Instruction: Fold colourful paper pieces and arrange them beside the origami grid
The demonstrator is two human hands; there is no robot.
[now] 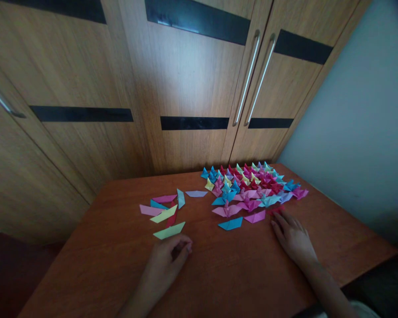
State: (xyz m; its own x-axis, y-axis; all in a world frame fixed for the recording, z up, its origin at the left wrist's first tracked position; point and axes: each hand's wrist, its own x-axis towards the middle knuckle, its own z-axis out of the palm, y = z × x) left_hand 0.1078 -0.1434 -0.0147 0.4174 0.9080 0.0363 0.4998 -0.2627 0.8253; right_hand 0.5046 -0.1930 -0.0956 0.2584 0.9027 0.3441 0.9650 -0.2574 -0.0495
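My left hand [172,256] hovers low over the table with its fingers curled in toward the thumb, and no paper shows in it. Just beyond its knuckles lies a light green folded paper strip [170,230]. My right hand [294,236] rests on the table, fingers stretched forward and thumb a little apart. Its fingertips touch a red folded paper piece [276,210], which they partly cover. Left of that piece lie a magenta folded strip [255,217] and a blue folded strip [231,224], side by side in front of the origami cranes [227,210].
Several rows of colourful cranes fill the back right of the brown table [119,247]. At the left lies a loose group of folded strips, among them a yellow strip [164,214] and a lilac strip [196,194]. A wooden cabinet [192,79] stands behind; a pale wall [351,132] rises right.
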